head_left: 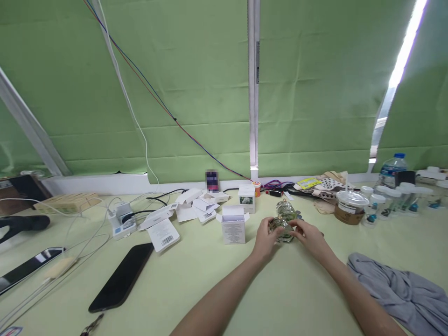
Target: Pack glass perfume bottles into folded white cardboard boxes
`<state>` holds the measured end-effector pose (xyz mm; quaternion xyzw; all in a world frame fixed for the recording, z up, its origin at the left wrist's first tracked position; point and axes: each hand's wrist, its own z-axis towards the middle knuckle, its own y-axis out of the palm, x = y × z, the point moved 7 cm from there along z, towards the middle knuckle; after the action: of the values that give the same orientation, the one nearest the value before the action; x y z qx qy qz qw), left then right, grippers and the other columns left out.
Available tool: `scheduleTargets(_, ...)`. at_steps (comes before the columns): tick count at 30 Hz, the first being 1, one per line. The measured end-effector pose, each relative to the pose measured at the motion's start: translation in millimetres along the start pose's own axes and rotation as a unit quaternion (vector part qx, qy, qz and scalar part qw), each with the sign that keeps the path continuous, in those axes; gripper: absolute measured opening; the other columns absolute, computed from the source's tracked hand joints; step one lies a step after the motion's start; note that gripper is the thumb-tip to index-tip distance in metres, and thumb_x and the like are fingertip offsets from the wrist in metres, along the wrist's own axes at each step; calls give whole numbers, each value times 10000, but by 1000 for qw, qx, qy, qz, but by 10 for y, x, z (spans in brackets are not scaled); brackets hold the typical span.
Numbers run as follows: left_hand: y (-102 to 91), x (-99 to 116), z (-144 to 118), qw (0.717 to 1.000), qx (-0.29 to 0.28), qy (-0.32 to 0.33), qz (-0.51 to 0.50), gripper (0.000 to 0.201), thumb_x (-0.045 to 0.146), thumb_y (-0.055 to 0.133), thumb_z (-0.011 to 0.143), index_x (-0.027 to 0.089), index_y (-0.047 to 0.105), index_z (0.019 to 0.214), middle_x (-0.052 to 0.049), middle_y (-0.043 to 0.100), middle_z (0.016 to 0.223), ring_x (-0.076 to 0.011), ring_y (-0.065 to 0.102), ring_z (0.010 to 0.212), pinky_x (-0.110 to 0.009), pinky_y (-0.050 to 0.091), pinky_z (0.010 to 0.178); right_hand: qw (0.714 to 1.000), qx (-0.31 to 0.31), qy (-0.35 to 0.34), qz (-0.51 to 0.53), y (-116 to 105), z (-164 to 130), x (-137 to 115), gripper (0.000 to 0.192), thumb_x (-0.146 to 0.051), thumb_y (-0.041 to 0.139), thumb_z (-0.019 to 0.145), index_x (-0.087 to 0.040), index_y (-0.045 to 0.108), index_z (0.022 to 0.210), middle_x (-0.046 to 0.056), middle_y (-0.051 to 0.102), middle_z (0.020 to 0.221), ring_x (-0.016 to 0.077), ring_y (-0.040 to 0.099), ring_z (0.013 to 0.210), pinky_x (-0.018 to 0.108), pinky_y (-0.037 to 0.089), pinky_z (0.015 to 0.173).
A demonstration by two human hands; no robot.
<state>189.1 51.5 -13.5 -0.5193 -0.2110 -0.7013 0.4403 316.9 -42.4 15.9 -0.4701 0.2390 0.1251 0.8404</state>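
A small shiny, see-through piece, glass-like with a greenish tint (284, 234), rests on the table between my hands; its exact kind is unclear. My left hand (265, 239) has its fingers closed around the left side. On the right side, my right hand (311, 237) pinches it with thumb and fingertips. Just behind it stands a similar glass-like piece (285, 210), partly hidden. Left of my hands, a small white box (234, 231) stands upright with its top flaps spread. Farther back is another white box (247, 199) with a picture on its front.
Flattened white cartons (164, 235) lie left of the boxes, near a power strip (123, 223) and a black phone (122, 277). To the right are a lidded cup (351, 205), several clear containers (387, 200), a water bottle (394, 170) and a grey cloth (399, 289).
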Motion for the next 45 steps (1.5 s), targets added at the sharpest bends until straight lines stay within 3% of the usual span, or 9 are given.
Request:
scheduleTargets(2,32,-25,-8,1000,-12,0,9,614,273,793,606,188,531,1155,-115,575,1166,-264,542,1068,-383,424,917,1000,7,-5,6,-27,16,18,222,-334,446,835,-217,619,909,41,694,807,195,640,699,304,491,657)
scheduleTargets(4,38,-37,-11,1000,-13,8,24,658,163,800,544,191,528,1143,-103,570,1164,-265,532,1078,-384,403,941,999,35,-2,-10,-108,62,91,268,-330,390,869,-209,621,932,63,697,913,198,649,783,308,493,710)
scheduleTargets(8,9,-47,-6,1000,-7,1,30,558,113,744,570,197,545,1085,-73,577,1125,-251,523,1068,-378,390,943,993,84,13,-79,-244,244,287,298,-260,370,875,-184,651,940,101,680,987,242,609,932,364,448,815)
scheduleTargets(14,-118,-73,-11,998,60,-26,16,558,69,714,563,203,539,1076,-65,579,1113,-249,519,1075,-364,370,960,985,58,20,-161,-82,510,422,236,-161,520,785,-163,681,958,136,654,987,273,563,924,379,395,801)
scheduleTargets(22,-230,-104,-24,991,125,-46,15,565,36,629,614,196,500,1140,-90,531,1204,-241,474,1162,-353,321,1030,982,18,-10,-187,4,575,384,211,-190,584,741,-196,660,938,105,660,986,268,539,896,364,389,766)
scheduleTargets(32,-191,-165,114,994,99,-41,3,548,66,681,599,210,529,1105,-70,574,1148,-233,523,1092,-350,362,984,993,-48,-70,-77,-142,-18,78,192,-237,528,800,-244,615,971,53,695,964,254,557,907,370,450,784)
scheduleTargets(38,154,-106,292,1000,1,-12,-18,527,53,720,569,197,568,1053,-63,614,1082,-224,564,1016,-343,417,908,998,-20,-60,-25,-175,-379,-37,182,-304,499,868,-235,603,1001,76,671,993,254,569,930,383,463,812)
scheduleTargets(42,287,-80,385,1000,-5,-2,-11,534,56,706,568,190,569,1067,-59,586,1097,-225,537,1049,-344,397,939,997,1,-71,-4,-179,-472,-97,216,-343,496,885,-239,600,1044,80,653,1035,251,562,960,386,462,828)
scheduleTargets(45,292,-59,414,1000,1,6,1,550,84,713,567,182,563,1087,-68,520,1142,-238,499,1092,-355,350,997,997,62,-41,10,-338,-466,26,280,-377,451,903,-244,582,1111,86,619,1127,249,534,1058,397,436,899)
